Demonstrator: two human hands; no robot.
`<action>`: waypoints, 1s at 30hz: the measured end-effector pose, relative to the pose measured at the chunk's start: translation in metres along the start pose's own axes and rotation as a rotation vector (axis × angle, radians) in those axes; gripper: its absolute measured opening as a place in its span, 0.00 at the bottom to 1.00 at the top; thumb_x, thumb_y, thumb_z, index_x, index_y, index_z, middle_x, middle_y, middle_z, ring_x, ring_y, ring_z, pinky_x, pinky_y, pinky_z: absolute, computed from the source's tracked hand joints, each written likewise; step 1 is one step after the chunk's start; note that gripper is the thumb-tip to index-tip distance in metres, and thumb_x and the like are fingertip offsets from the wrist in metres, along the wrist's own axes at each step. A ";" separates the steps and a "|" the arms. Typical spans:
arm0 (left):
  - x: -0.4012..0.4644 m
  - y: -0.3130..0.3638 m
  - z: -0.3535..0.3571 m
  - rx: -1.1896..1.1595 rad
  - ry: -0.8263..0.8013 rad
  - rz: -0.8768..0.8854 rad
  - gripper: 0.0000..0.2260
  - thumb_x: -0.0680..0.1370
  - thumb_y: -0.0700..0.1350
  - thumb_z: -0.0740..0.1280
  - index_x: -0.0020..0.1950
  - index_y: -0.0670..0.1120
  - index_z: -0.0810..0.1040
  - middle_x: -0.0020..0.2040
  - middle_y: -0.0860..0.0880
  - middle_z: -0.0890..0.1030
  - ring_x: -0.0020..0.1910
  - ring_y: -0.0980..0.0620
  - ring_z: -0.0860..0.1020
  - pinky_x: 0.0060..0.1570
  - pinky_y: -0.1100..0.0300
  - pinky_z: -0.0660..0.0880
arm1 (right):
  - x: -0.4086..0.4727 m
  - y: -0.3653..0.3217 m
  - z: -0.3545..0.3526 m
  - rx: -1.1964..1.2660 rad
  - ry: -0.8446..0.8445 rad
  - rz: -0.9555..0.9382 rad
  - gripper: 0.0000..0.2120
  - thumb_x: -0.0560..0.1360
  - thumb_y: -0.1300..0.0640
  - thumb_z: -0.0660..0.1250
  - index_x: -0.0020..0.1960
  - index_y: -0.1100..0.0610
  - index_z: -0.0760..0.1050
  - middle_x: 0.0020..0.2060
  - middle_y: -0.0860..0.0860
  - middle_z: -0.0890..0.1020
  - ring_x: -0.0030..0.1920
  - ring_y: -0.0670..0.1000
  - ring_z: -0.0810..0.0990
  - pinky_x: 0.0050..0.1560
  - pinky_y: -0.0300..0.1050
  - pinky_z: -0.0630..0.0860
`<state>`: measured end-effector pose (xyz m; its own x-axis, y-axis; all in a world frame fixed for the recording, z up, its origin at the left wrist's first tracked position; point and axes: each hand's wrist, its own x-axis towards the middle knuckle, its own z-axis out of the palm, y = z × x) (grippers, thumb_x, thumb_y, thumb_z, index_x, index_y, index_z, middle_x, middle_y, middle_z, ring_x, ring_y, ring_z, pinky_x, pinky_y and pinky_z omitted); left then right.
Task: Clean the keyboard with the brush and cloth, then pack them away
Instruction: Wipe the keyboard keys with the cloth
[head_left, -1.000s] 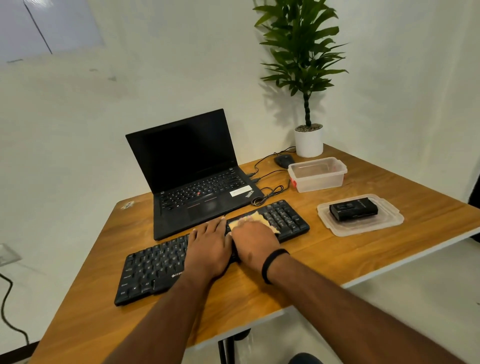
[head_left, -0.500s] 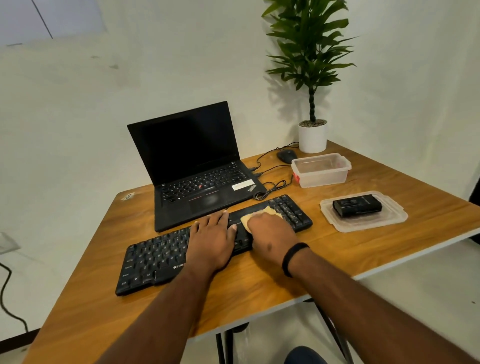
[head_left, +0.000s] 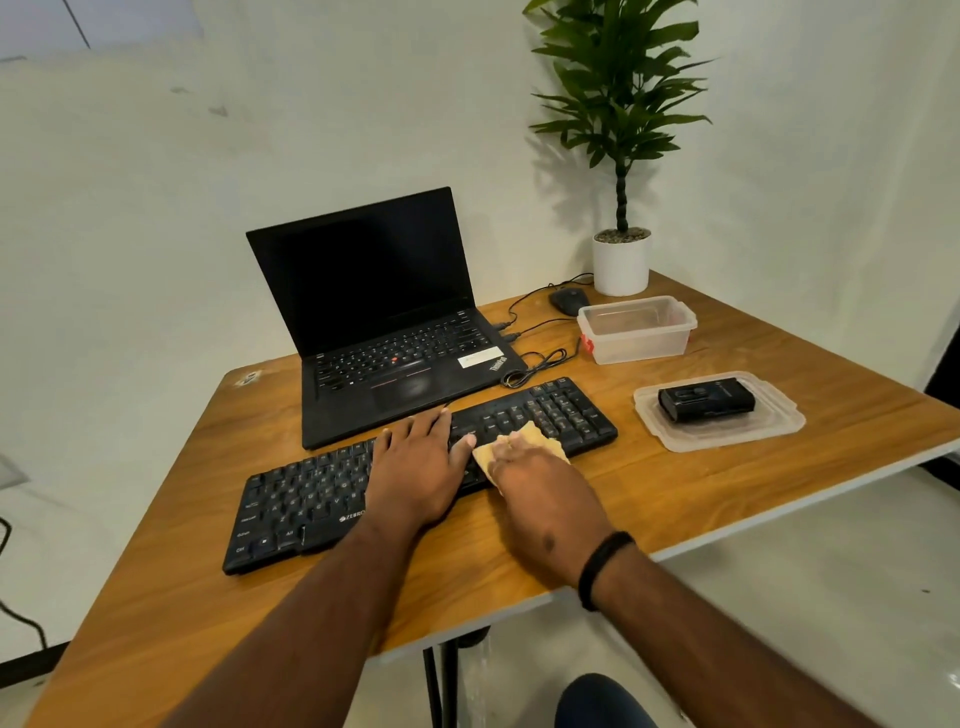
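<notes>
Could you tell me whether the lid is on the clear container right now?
No, the container stands open by the plant pot, and its lid lies apart on the table with a black case on it.

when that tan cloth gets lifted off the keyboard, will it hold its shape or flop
Probably flop: the cloth lies thin and creased under the right hand, bending over the keyboard edge. It looks light, so one hand should do. Likely not slippery, though its texture is unclear.
</notes>
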<state>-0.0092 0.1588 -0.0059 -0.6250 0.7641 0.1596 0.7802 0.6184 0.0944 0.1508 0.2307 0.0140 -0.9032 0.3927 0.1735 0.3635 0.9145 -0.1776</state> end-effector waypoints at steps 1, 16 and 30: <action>0.000 0.000 0.000 -0.002 0.004 0.000 0.29 0.84 0.62 0.46 0.81 0.50 0.59 0.80 0.51 0.62 0.78 0.47 0.59 0.77 0.45 0.54 | -0.002 0.002 -0.006 0.013 -0.026 0.010 0.21 0.79 0.63 0.61 0.72 0.60 0.69 0.71 0.58 0.71 0.72 0.55 0.68 0.72 0.51 0.66; -0.001 0.000 -0.002 0.004 0.008 0.008 0.33 0.81 0.67 0.46 0.81 0.49 0.58 0.80 0.51 0.62 0.78 0.48 0.59 0.77 0.47 0.53 | -0.032 -0.009 0.001 0.189 0.092 0.037 0.21 0.79 0.63 0.59 0.72 0.56 0.70 0.73 0.53 0.70 0.73 0.52 0.66 0.71 0.46 0.65; -0.002 0.002 -0.003 0.018 0.007 0.008 0.39 0.78 0.72 0.45 0.81 0.49 0.58 0.79 0.52 0.62 0.78 0.49 0.59 0.76 0.47 0.53 | -0.035 0.000 -0.003 0.118 0.030 0.029 0.17 0.78 0.64 0.60 0.64 0.56 0.77 0.66 0.53 0.76 0.68 0.52 0.71 0.71 0.46 0.66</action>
<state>-0.0067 0.1578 -0.0030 -0.6184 0.7680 0.1667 0.7846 0.6153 0.0759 0.1831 0.2172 0.0103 -0.8847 0.4234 0.1951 0.3588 0.8855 -0.2952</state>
